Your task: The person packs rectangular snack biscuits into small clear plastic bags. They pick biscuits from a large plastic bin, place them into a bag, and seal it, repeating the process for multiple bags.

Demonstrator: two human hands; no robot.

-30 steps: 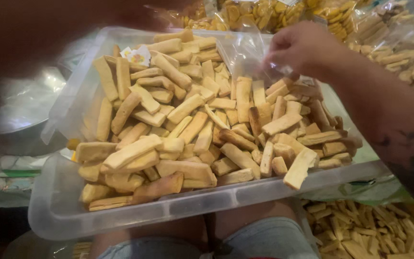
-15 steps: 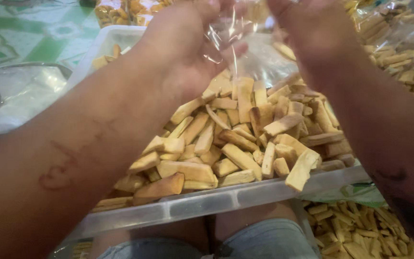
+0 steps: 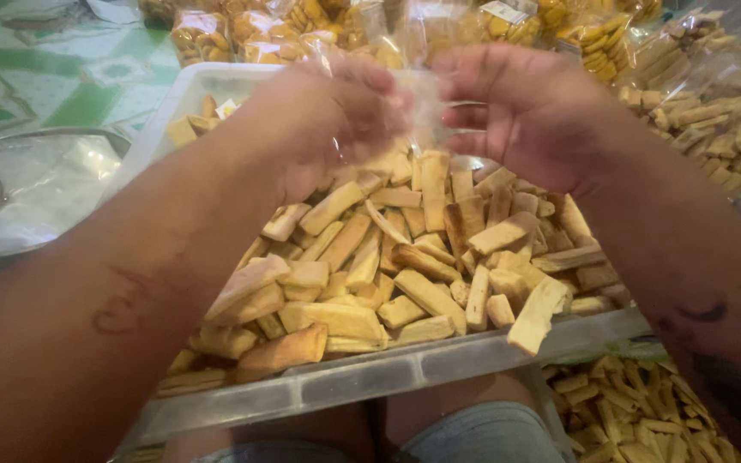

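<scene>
Clear plastic bag (image 3: 426,103) is pinched between fingers of left hand (image 3: 328,120) and right hand (image 3: 533,111), above biscuit sticks (image 3: 405,257).

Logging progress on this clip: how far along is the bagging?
Done: filled clear bags of snacks lie beyond the tray. In hand: left hand and right hand hold an empty-looking clear bag between them over the tray. Left: the white tray is piled with biscuit sticks.

Small clear bag (image 3: 422,103) held between both hands, top middle. Clear bags of yellow snacks (image 3: 285,30) in row behind. Clear bag of brown sticks (image 3: 705,111) at right.
</scene>
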